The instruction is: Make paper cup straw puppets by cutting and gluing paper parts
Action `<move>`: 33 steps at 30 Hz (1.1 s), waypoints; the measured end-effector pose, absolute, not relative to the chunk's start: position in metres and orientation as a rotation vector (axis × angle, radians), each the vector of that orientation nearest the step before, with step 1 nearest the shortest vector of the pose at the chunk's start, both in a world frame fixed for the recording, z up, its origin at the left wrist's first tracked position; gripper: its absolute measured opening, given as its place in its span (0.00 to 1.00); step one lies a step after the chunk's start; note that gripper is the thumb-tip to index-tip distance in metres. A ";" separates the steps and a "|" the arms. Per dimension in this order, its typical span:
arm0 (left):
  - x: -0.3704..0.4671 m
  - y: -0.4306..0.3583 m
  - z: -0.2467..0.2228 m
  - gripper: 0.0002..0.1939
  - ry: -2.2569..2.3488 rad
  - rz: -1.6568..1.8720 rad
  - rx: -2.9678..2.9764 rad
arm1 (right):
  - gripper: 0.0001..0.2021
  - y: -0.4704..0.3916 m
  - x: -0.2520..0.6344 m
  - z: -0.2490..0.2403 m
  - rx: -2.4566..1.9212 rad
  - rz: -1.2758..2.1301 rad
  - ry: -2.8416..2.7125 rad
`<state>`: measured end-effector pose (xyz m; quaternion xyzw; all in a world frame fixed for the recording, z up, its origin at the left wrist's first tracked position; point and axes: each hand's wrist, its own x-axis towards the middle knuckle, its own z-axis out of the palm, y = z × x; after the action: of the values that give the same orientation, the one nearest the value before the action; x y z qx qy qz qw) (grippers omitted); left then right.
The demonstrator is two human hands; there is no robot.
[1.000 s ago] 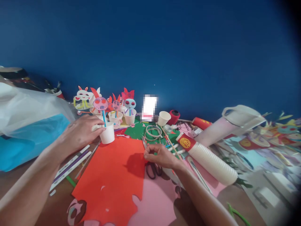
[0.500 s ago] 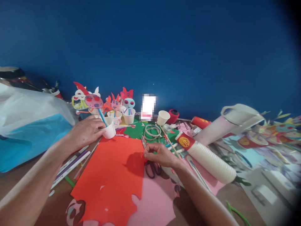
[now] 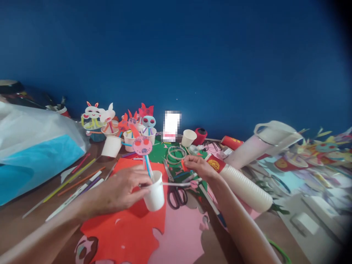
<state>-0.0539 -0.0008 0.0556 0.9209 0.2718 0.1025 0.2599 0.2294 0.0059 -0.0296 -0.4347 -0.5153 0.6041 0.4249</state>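
My left hand (image 3: 125, 189) grips a white paper cup (image 3: 155, 194) above the red-orange sheet (image 3: 129, 227). From the cup rises a blue and white stem with a pink paper face (image 3: 142, 146) on top. A pale strip with a pink end (image 3: 194, 184) sticks out to the cup's right. My right hand (image 3: 199, 164) pinches a small orange paper piece (image 3: 184, 165) over the green sheet. Just below lie black-handled scissors (image 3: 177, 198). Another white cup (image 3: 111, 146) stands tilted behind my left hand.
More cups with paper faces (image 3: 148, 123) line the back left. A stack of cups (image 3: 244, 185) and a pitcher (image 3: 261, 143) lie at the right. Markers (image 3: 74, 196) and a plastic bag (image 3: 35, 146) are at the left.
My left hand has brought the cup with the pink face toward me and to the right, over the red-orange sheet. My right hand has moved up and right with the orange piece.
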 end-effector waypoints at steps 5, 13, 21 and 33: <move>-0.035 -0.013 0.037 0.11 0.664 0.123 2.377 | 0.10 0.008 0.216 -0.039 -1.057 1.511 -1.207; -0.021 -0.020 0.024 0.10 0.615 0.131 2.276 | 0.11 -0.007 0.187 -0.026 -1.000 1.601 -1.275; -0.015 -0.023 0.021 0.09 0.540 0.074 2.042 | 0.11 -0.011 0.176 -0.020 -0.950 1.669 -1.244; -0.013 -0.022 0.018 0.10 0.502 0.192 2.034 | 0.08 -0.011 0.165 -0.029 -1.149 1.486 -1.331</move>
<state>-0.0133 -0.0216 0.0177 0.8396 0.2073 0.0794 0.4958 0.1652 -0.0113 -0.0288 -0.4557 -0.5281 0.5895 0.4074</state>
